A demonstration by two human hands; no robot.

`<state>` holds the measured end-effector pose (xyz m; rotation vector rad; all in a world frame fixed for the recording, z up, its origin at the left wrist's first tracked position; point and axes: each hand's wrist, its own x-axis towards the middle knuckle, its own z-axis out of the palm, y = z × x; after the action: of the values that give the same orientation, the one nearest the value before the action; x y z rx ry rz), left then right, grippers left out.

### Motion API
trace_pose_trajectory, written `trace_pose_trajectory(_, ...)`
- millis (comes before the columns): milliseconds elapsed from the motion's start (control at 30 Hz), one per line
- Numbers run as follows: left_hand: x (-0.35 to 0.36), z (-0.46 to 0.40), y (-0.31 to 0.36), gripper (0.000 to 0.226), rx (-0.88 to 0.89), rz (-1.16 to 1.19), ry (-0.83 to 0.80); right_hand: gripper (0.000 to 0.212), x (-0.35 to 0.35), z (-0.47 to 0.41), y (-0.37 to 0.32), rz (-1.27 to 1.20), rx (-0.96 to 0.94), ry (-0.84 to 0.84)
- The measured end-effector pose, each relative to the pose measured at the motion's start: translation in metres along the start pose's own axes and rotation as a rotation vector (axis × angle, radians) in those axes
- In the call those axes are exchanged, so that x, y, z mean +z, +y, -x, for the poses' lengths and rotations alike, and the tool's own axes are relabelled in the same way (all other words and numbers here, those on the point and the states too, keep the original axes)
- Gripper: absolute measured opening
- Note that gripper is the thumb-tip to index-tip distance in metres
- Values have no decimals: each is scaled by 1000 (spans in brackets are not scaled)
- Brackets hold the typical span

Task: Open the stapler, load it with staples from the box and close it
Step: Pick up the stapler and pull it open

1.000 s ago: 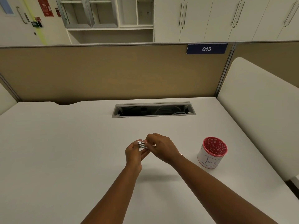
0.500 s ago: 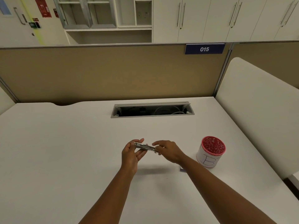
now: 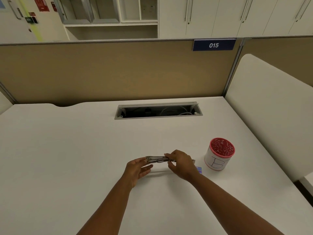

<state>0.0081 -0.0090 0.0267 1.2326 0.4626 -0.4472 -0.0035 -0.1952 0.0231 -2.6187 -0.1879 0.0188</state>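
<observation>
A small metal stapler (image 3: 156, 159) is held level just above the white desk (image 3: 67, 158), stretched out between both hands. My left hand (image 3: 138, 170) pinches its left end with thumb and fingers. My right hand (image 3: 181, 162) grips its right end and covers that part. A small blue staple box (image 3: 199, 169) lies on the desk just behind my right wrist, mostly hidden by it.
A white cup with a red perforated rim (image 3: 219, 154), marked with a letter B, stands to the right of my hands. A cable tray opening (image 3: 158, 110) is set in the desk further back. A tan partition (image 3: 110, 70) closes the far edge; a white panel (image 3: 271, 107) closes the right side.
The hands have moved apart, and the stapler now shows stretched out long between them instead of bunched in the fingers. The staple box has come into view behind my right wrist.
</observation>
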Motion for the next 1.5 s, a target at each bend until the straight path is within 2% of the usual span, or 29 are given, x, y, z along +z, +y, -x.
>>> trace_pose_trajectory(133,-3,0,-1,11,-38,-116,1,39,2,9,-1,150,-218,252)
trace_pose_trajectory(200,-5,-1,-4,15,-38,-144,3,44,5,13,-1,219,-314,340)
trace_pose_trajectory(367,-6,0,-10,16,27,-204,24,51,6,15,0,281,-401,355)
trace_pose_trajectory(633,-2,1,-7,18,166,-108,22,59,6,22,-2,203,-480,419)
trace_pose_trajectory(767,0,0,-11,18,178,-72,43,58,7,22,-4,194,-496,454)
trace_pose_trajectory(933,-1,1,-10,18,147,-87,43,48,8,21,-4,165,-454,486)
trace_pose_trajectory(1067,-3,3,-7,19,187,-32,-15,36,10,18,-4,49,-378,525)
trace_pose_trajectory(1133,-2,4,-4,20,225,24,-53,26,10,15,-8,-83,-281,538)
trace_pose_trajectory(1267,3,5,6,15,289,57,-113,15,11,8,-12,-449,-14,457)
trace_pose_trajectory(1400,6,6,17,8,302,43,-116,11,6,7,-18,-856,215,115)
trace_pose_trajectory(1500,11,8,25,12,352,-41,-125,14,3,9,-21,-1027,266,-71)
